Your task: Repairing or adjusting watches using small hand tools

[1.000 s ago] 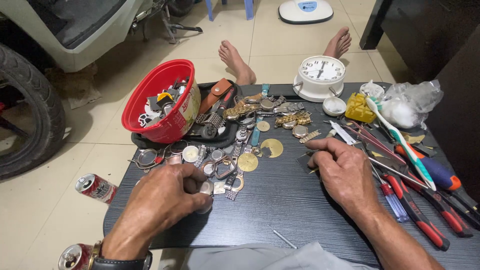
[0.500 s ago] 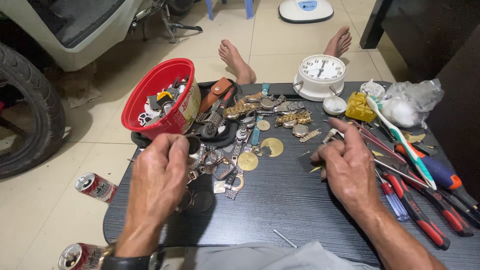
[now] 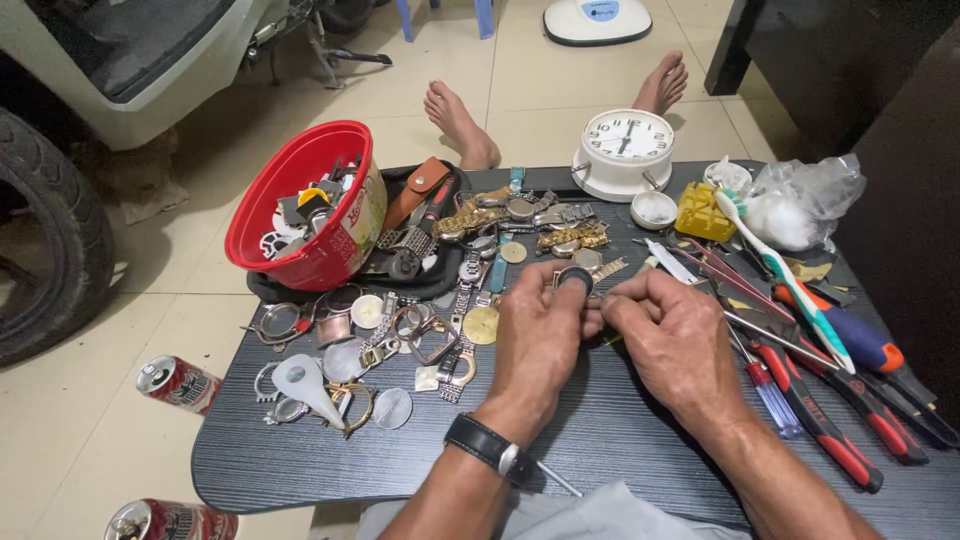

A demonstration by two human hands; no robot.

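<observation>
My left hand (image 3: 540, 340) is over the middle of the low black table (image 3: 620, 440) and holds up a small round black watch part (image 3: 575, 279) between thumb and fingertips. My right hand (image 3: 680, 345) is beside it, with fingers pinched on a thin metal tool (image 3: 622, 294) whose tip meets the part. The tool is mostly hidden by the fingers. A black wristwatch (image 3: 487, 445) is on my left wrist. Left of my hands lie several loose watch cases, glass discs and straps (image 3: 400, 335).
A red bowl (image 3: 300, 250) of parts stands at the back left, a white clock (image 3: 627, 150) at the back. Screwdrivers (image 3: 830, 430), a toothbrush (image 3: 780, 270) and a plastic bag (image 3: 800, 205) fill the right side. Two cans (image 3: 178, 383) and a tyre (image 3: 45, 240) are on the floor. Bare feet (image 3: 460, 125) lie beyond the table.
My left hand left the pile of parts at the left and moved right to the centre, now holding the round black part up against my right hand's tool.
</observation>
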